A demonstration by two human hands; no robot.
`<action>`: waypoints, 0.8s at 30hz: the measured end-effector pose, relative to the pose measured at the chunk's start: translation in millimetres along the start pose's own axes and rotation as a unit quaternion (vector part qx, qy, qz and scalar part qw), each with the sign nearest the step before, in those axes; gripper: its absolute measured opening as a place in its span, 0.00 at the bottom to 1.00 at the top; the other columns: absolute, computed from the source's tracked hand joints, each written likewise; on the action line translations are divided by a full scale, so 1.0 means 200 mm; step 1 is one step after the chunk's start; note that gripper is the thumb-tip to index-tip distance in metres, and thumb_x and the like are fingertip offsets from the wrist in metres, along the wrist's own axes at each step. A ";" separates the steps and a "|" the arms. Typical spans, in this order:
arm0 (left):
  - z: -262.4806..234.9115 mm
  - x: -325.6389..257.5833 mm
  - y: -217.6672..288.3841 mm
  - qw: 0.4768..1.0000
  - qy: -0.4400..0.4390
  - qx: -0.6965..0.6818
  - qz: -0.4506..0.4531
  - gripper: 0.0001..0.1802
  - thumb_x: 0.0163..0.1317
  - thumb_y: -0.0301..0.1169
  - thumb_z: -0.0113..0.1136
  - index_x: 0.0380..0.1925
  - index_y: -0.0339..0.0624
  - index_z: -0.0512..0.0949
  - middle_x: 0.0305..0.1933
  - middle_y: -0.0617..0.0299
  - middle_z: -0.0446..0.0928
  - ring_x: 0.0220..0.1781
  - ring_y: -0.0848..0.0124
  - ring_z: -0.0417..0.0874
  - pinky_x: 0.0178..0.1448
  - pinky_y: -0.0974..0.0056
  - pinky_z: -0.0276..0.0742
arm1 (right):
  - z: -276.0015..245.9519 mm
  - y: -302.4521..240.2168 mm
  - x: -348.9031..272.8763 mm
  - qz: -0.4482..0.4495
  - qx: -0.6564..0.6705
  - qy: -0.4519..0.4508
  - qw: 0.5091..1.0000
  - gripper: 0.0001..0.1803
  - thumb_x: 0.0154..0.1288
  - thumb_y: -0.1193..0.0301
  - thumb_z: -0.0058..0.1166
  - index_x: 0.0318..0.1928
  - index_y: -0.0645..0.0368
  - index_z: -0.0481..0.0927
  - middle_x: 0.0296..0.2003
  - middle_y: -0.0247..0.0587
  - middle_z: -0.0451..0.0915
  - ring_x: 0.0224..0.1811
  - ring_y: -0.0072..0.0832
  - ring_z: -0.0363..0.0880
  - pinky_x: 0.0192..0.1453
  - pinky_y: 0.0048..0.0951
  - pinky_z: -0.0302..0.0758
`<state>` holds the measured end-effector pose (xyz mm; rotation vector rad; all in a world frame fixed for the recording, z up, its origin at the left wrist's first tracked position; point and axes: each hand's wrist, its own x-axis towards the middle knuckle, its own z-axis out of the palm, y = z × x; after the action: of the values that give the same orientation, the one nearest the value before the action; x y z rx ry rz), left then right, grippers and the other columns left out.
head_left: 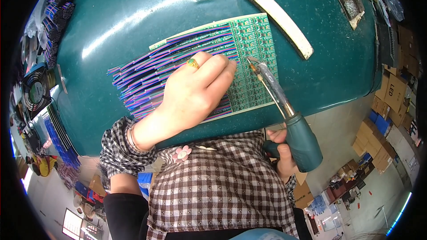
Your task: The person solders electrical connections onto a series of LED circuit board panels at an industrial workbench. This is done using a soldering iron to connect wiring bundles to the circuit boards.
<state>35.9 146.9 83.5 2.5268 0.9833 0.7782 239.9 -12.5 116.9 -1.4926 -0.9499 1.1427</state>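
In my right hand [284, 153] is a soldering gun [302, 142] with a dark green body, my fingers wrapped round its grip. Its narrow tip, with a thin tube alongside, reaches up-left over a panel of green circuit boards [255, 66]. My left hand [195, 89], with a ring on one finger, lies palm down across rows of blue, red and black wires [169, 53]. Its fingers are bent and closed at the wire ends by the boards, just left of the soldering tip. The thumb and the pinched part of the wires are hidden beneath the hand.
A long pale curved bar [271, 15] lies beyond the panel on the green table mat [120, 9]. A worn metal tray [347, 2] stands at the far right. Wire bundles [58, 13] and a black fan [36, 89] line the left edge. Cardboard boxes [391, 93] stand at right.
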 end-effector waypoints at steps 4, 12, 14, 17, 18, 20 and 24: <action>0.00 -0.01 0.00 1.000 0.001 -0.010 -0.016 0.20 0.41 0.19 0.65 0.40 0.34 0.82 0.35 0.59 0.76 0.31 0.65 0.77 0.33 0.64 0.75 | -0.02 0.01 -0.01 0.000 -0.010 -0.012 1.000 0.24 0.66 0.65 0.59 0.50 0.77 0.74 0.35 0.48 0.77 0.39 0.35 0.79 0.50 0.43 0.83; 0.00 -0.01 0.00 0.999 0.005 -0.034 -0.039 0.17 0.44 0.18 0.65 0.39 0.36 0.82 0.35 0.60 0.77 0.31 0.64 0.77 0.34 0.63 0.74 | 0.01 -0.02 -0.01 0.058 0.046 -0.006 0.997 0.21 0.63 0.68 0.63 0.50 0.70 0.76 0.44 0.47 0.79 0.48 0.36 0.80 0.54 0.37 0.80; 0.00 -0.01 -0.01 0.998 0.006 -0.049 -0.045 0.17 0.45 0.17 0.65 0.39 0.37 0.82 0.35 0.60 0.77 0.31 0.64 0.78 0.34 0.63 0.74 | 0.01 -0.01 0.00 0.023 -0.007 -0.010 1.000 0.21 0.66 0.65 0.58 0.47 0.75 0.76 0.39 0.51 0.79 0.43 0.38 0.81 0.49 0.39 0.84; 0.00 -0.01 -0.01 0.997 0.006 -0.060 -0.049 0.17 0.46 0.17 0.65 0.39 0.38 0.82 0.36 0.61 0.77 0.32 0.63 0.78 0.35 0.62 0.74 | 0.01 -0.01 -0.01 0.020 -0.007 -0.012 1.000 0.20 0.66 0.65 0.58 0.46 0.75 0.76 0.39 0.51 0.79 0.43 0.38 0.81 0.49 0.39 0.84; 0.00 -0.01 -0.01 0.997 0.006 -0.062 -0.052 0.16 0.46 0.17 0.65 0.39 0.38 0.82 0.36 0.61 0.77 0.32 0.63 0.78 0.35 0.62 0.74 | 0.01 -0.01 -0.01 0.023 -0.008 -0.014 1.000 0.20 0.66 0.66 0.58 0.46 0.75 0.76 0.39 0.51 0.79 0.43 0.38 0.81 0.49 0.39 0.84; 0.00 -0.01 -0.01 0.997 0.006 -0.063 -0.053 0.16 0.46 0.17 0.65 0.39 0.38 0.82 0.36 0.61 0.77 0.32 0.63 0.78 0.35 0.62 0.74 | 0.00 -0.01 -0.01 0.026 -0.009 -0.014 1.000 0.20 0.66 0.66 0.58 0.46 0.75 0.76 0.39 0.51 0.79 0.43 0.38 0.81 0.49 0.39 0.84; 0.00 -0.01 -0.01 0.997 0.006 -0.062 -0.050 0.16 0.46 0.17 0.65 0.39 0.38 0.82 0.36 0.61 0.77 0.32 0.63 0.78 0.35 0.62 0.74 | 0.00 0.01 -0.02 0.021 -0.009 -0.014 1.000 0.20 0.66 0.66 0.59 0.46 0.75 0.76 0.39 0.51 0.79 0.43 0.38 0.82 0.49 0.39 0.83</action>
<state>33.6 146.3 81.2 2.3512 1.0245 0.7991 239.1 -15.9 116.6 -1.5212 -0.9552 1.1908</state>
